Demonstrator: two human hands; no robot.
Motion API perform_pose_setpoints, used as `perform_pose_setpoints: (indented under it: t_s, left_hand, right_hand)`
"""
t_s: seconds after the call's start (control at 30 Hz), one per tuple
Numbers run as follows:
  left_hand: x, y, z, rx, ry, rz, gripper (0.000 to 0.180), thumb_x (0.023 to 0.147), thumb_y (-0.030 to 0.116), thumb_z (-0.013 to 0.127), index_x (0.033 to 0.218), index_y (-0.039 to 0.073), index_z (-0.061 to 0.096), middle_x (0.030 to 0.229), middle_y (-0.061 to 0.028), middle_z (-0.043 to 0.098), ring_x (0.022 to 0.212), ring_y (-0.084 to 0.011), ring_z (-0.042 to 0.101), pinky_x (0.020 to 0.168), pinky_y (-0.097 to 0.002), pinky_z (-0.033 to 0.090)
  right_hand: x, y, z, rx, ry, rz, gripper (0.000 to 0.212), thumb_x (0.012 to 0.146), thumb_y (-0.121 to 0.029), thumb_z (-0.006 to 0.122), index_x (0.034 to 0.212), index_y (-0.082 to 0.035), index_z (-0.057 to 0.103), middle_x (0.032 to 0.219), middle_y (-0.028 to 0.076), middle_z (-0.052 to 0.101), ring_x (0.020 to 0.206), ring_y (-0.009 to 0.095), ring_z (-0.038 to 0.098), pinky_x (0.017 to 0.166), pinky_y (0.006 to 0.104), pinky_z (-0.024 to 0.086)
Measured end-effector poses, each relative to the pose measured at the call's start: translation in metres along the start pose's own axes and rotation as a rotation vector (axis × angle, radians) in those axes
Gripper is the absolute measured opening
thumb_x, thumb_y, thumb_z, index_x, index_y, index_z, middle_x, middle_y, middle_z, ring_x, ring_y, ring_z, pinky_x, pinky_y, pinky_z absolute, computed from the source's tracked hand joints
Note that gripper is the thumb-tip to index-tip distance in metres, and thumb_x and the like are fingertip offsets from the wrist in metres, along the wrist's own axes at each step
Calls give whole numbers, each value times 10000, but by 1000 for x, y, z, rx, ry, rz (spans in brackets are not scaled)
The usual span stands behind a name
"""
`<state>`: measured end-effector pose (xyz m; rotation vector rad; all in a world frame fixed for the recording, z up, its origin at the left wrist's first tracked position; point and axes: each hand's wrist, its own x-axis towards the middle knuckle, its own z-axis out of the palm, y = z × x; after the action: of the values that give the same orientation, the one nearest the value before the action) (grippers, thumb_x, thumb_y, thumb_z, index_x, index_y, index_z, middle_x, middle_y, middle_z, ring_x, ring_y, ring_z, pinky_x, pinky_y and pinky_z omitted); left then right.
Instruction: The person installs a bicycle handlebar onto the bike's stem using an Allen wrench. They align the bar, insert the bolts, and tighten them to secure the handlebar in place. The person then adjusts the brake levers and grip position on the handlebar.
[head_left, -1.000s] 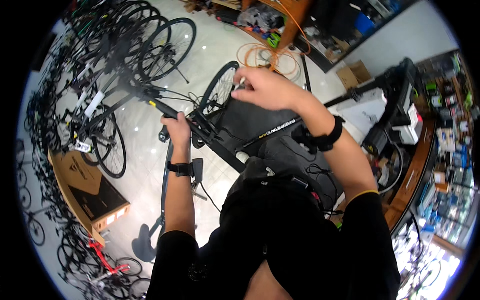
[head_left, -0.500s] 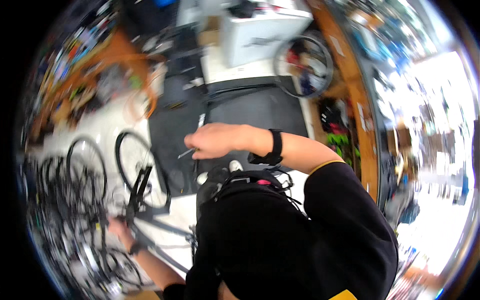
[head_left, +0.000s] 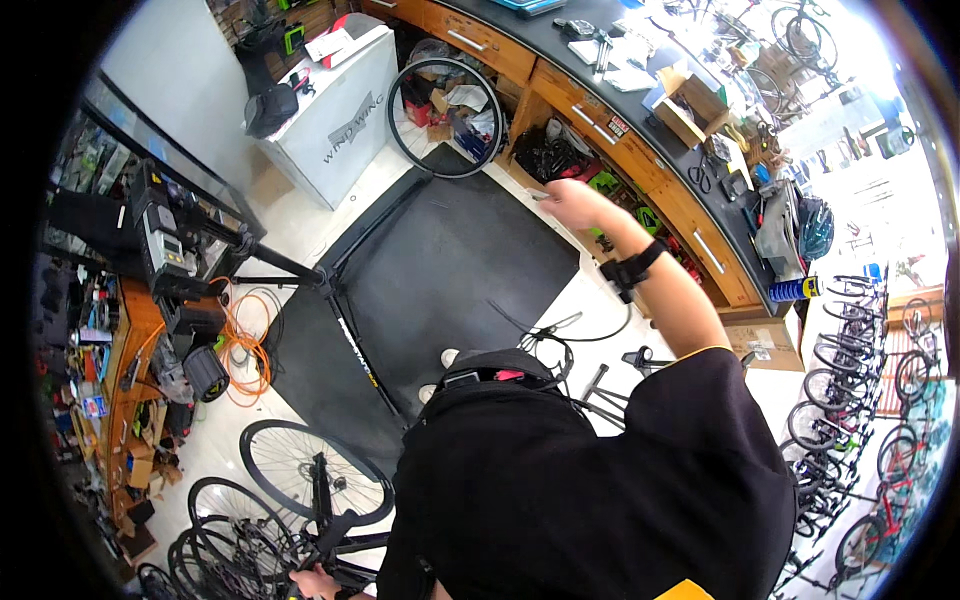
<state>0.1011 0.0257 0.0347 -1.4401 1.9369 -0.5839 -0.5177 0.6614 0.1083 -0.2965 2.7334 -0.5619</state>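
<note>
At the lower left, my left hand [head_left: 315, 583] is closed on a dark part of a black bicycle [head_left: 345, 540]. Its front wheel [head_left: 318, 470] stands on the floor, and my body hides much of the frame. Stretched out to the right, my right hand [head_left: 575, 205] is closed around a slim metal tool [head_left: 540, 196]. Only its short shiny end sticks out, so its exact kind cannot be told. That hand is above the floor, in front of the wooden drawer bench [head_left: 625, 135].
A repair stand [head_left: 325, 285] rises from a black mat [head_left: 455, 255]. Orange hose [head_left: 245, 345] coils at left. A loose wheel [head_left: 444, 118] leans by a white box [head_left: 340, 125]. A spray can [head_left: 795, 289] lies on the bench's end. Several bicycles [head_left: 815, 425] line the right side.
The view has swung to the right, bringing the bench and repair stand into clear sight. My right arm now reaches farther out toward the bench, the tool still in hand. My left hand stays on the bicycle.
</note>
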Motion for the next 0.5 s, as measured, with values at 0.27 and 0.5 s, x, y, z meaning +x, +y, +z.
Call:
perform_pose_setpoints:
  t_s: [0.27,0.5]
  left_hand:
    - [78,-50,103,-475,213,-53,886,651,634,743,1162,-25,444,1020,-178,608,890,-370,638,731,-494,501]
    - [53,-18,38,-1043,-3,-194,832,678,581,728,1175,-17,433,1026,-196,625,840,-363,631,720,-488,503]
  right_hand:
    - [15,229,-51,-425,172,288,297,860,-187,484,816,36,675,915,257,660,886,415,635,810,463,508]
    - [64,315,-113,-332,548,597,239,855,-192,544,929,-5,674,1018,257,648,971,394,630,861,459,499]
